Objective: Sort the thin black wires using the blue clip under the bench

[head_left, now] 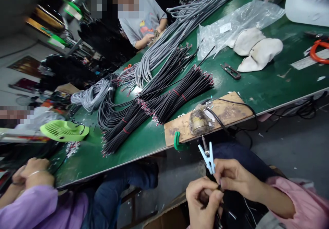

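Observation:
My left hand (203,201) is closed around a thin black cable (219,218), whose lower part hangs below the fingers. Close against it, my right hand (238,180) pinches the cable's end, where a small wire tip shows. The exact grip on the tip is too small to make out. Just above both hands, a light blue clothespin (209,160) sits at a thin metal rod (204,143) by the table edge. The rod points toward a brownish, worn round block (199,121) on a wooden board (232,109).
A green clamp (178,141) grips the board at the table edge. Bundles of black cables (182,93) and grey cables (164,47) lie on the green table (272,88). Snips (230,71) and white gloves (257,49) lie farther back. Co-workers sit left and opposite.

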`<action>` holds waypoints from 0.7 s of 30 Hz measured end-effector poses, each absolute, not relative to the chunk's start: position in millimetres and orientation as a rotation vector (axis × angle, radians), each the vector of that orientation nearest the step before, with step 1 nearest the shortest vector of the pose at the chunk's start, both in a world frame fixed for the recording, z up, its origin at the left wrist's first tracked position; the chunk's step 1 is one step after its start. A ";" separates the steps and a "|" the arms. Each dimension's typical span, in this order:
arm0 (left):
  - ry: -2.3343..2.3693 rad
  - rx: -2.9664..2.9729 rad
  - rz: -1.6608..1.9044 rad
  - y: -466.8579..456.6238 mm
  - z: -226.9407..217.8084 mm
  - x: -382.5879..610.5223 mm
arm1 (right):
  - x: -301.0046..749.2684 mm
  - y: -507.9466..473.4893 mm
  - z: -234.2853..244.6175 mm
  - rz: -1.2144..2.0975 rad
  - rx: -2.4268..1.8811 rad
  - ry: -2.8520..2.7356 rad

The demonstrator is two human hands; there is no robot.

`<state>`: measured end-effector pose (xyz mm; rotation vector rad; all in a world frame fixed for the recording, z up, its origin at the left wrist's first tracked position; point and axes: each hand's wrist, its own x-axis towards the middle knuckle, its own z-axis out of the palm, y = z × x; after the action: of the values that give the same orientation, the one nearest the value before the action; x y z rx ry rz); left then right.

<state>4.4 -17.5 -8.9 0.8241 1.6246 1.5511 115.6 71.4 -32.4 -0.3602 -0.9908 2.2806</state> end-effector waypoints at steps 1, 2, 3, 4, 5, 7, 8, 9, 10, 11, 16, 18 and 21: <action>1.676 0.963 1.560 -15.9 -6.2 1.8 | 114.5 70.1 -32.4 2.401 -0.329 -0.873; 1.712 1.097 1.544 -14.5 -3.5 -0.7 | 113.2 69.7 -32.3 2.494 -0.305 -0.776; 1.728 1.208 1.511 -13.3 -1.1 -3.0 | 112.0 70.7 -31.8 2.554 -0.297 -0.716; 1.729 1.285 1.478 -12.5 0.9 -4.9 | 110.8 73.1 -31.0 2.576 -0.312 -0.691; 1.721 1.339 1.456 -12.0 2.5 -6.6 | 109.8 77.0 -29.7 2.560 -0.351 -0.696; 1.728 1.413 1.450 -12.0 4.5 -8.7 | 108.3 88.0 -25.9 2.438 -0.475 -0.754; 1.743 1.445 1.462 -12.1 5.4 -9.3 | 107.7 94.1 -23.3 2.353 -0.537 -0.809; 1.757 1.473 1.477 -12.0 6.4 -9.8 | 107.2 99.8 -20.4 2.271 -0.582 -0.887; 1.770 1.496 1.490 -11.5 7.8 -10.3 | 106.7 104.5 -17.5 2.203 -0.592 -0.985; 1.771 1.511 1.496 -10.7 9.4 -10.7 | 106.5 107.9 -14.8 2.135 -0.595 -1.092; 1.719 1.453 1.415 -8.3 11.0 -13.5 | 113.0 102.0 -13.7 1.943 -0.550 -1.350; 1.760 1.376 1.378 -11.9 4.0 -13.7 | 119.1 94.4 -19.0 2.007 -0.434 -1.313; 1.834 1.223 1.380 -20.6 -11.1 -9.9 | 126.4 86.5 -26.6 2.037 -0.278 -1.341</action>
<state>-9.9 -20.6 -11.1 1.2234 1.8343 1.3801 126.4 86.5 -26.6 -0.2783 -1.3409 2.0368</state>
